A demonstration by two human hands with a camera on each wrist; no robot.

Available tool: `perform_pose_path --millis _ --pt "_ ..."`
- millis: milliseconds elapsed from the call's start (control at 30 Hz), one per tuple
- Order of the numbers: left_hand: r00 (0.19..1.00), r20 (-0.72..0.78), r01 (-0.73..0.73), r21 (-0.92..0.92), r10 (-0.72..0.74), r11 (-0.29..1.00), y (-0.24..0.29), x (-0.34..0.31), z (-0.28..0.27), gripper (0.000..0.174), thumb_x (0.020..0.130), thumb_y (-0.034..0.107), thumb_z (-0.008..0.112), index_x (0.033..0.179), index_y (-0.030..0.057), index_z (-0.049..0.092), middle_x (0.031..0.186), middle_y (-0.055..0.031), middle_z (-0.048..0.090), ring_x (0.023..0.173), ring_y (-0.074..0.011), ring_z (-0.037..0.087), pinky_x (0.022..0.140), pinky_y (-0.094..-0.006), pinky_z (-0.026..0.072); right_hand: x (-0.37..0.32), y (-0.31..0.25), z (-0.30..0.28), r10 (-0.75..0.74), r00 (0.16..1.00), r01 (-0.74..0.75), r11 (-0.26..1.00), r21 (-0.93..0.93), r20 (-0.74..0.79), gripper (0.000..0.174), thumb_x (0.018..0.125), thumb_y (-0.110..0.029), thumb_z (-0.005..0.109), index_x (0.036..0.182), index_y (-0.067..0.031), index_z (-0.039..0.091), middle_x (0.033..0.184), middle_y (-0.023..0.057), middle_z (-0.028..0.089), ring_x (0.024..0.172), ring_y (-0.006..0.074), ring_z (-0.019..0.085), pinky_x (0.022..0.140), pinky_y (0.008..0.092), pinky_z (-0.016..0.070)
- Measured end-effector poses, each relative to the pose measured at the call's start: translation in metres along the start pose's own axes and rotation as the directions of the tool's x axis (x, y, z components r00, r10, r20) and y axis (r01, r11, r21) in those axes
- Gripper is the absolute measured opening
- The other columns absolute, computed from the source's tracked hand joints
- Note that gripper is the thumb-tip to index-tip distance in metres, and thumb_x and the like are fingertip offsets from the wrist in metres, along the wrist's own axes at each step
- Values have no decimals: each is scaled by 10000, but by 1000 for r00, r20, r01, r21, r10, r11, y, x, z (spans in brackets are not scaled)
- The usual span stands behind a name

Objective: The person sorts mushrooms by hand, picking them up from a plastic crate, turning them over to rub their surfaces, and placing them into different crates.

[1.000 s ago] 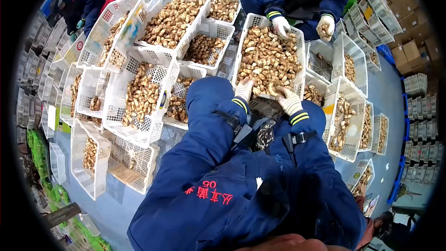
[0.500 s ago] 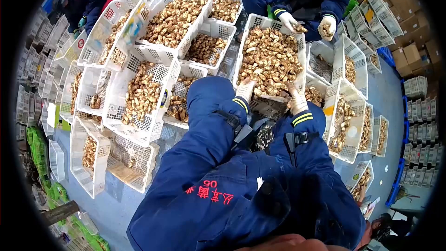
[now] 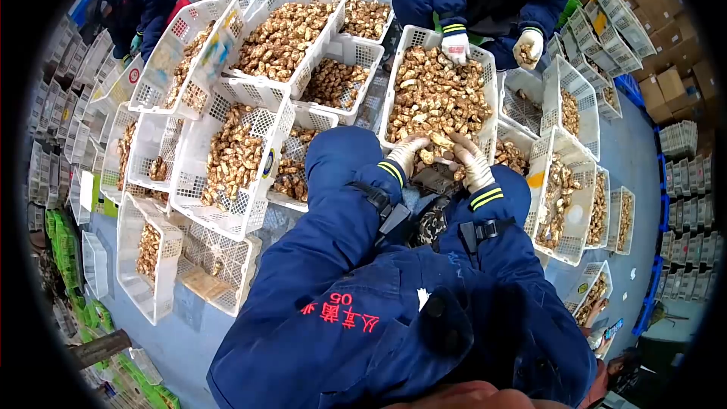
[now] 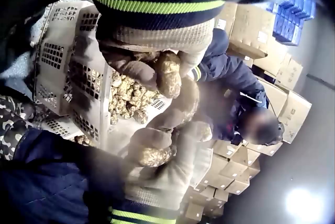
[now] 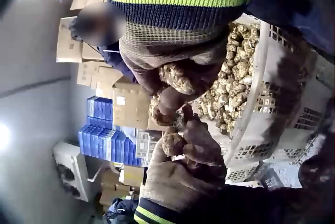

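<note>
My gloved left hand (image 3: 407,153) and gloved right hand (image 3: 473,163) meet over the near edge of a white crate (image 3: 388,110) heaped with brown and cream mushrooms (image 3: 443,95). In the left wrist view, the left hand's fingers curl round a stubby mushroom (image 4: 168,75). My right hand holds a mushroom (image 5: 176,79) in its curled fingers, seen in the right wrist view. A paler mushroom (image 3: 439,139) shows between the two hands. Another mushroom (image 5: 172,144) sits at the left hand's thumb. Parts of the held mushrooms are hidden behind fingers.
Across the crate sits another person (image 3: 496,0), one gloved hand (image 3: 455,45) on the mushrooms. More mushroom crates stand at left, such as a tilted crate (image 3: 182,182), and at right, such as a crate (image 3: 541,204). Cardboard boxes (image 3: 670,83) are stacked behind.
My right hand dipped to the crate's near edge, then rose slightly, closer to the left hand with mushrooms between them. The other person's hand lifted a mushroom, then returned to the heap.
</note>
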State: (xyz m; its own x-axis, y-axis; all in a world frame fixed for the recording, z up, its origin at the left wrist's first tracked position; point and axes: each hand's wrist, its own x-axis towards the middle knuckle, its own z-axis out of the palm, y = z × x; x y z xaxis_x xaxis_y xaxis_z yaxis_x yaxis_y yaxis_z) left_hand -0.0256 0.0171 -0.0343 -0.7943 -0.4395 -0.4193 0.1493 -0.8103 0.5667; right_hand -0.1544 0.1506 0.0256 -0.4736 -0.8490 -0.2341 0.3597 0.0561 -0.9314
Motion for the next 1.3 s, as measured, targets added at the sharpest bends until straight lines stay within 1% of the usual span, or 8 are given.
perform_pose_path --millis 233,533,667,800,1067,1167,1200,1300 --pt "983 -184 12 36 -5 999 -2 15 -12 476 777 90 596 1235 54 467 869 -91 604 732 -214 598 649 -352 513 3 8 -5 -48 999 47 992 -121 -4 393 894 -155 596 1253 -20 512 949 86 651 815 132 623 595 223 485" --pt "998 -66 -7 240 23 971 11 1 -6 300 754 154 636 1023 38 572 780 -69 603 658 -181 588 571 -293 480 6 -4 -13 -29 916 12 999 -45 -399 399 887 -158 600 1260 -51 509 926 96 621 747 187 618 559 235 476" --pt "979 -176 6 512 98 859 -8 16 -17 541 731 332 707 1138 3 566 973 -134 611 889 -209 581 726 -304 469 19 -10 -10 7 847 58 993 105 -532 507 827 -304 680 1255 -82 524 1007 105 603 776 213 591 610 336 496" --pt "984 -109 -30 682 143 731 -12 27 -26 601 774 348 626 1251 -1 518 1154 -216 589 1064 -298 554 915 -330 427 52 -8 -1 -106 922 83 994 -78 -373 498 884 -274 581 1317 -62 460 1187 104 564 933 172 603 664 280 495" --pt "983 -74 -82 648 169 757 -23 44 -33 455 775 230 647 1136 -36 570 1083 -167 614 991 -248 567 863 -335 446 51 -48 102 -194 980 186 967 -176 -34 360 918 -175 569 1235 -10 528 909 16 594 780 97 597 563 183 454" --pt "896 331 -377 920 296 112 -5 22 -30 304 803 200 616 1042 11 624 931 -102 639 903 -214 567 826 -325 444 45 -44 89 -166 986 155 964 -215 -33 355 917 -167 567 1228 -1 528 970 46 601 819 118 605 642 227 482" --pt "971 114 -225 743 212 631 -17 42 -37 283 816 211 605 1031 28 628 915 -85 630 894 -201 561 808 -321 439 42 -43 79 -304 953 288 917 -275 -16 365 908 -183 584 1223 -5 533 1033 68 600 836 143 613 671 269 497" --pt "985 -49 -130 428 166 894 0 1 -17 440 747 227 626 1138 28 591 1026 -117 616 938 -211 540 806 -319 434 25 -43 28 -216 954 180 967 -180 -205 389 891 -222 614 1220 -27 541 1087 68 598 817 165 627 637 277 500"
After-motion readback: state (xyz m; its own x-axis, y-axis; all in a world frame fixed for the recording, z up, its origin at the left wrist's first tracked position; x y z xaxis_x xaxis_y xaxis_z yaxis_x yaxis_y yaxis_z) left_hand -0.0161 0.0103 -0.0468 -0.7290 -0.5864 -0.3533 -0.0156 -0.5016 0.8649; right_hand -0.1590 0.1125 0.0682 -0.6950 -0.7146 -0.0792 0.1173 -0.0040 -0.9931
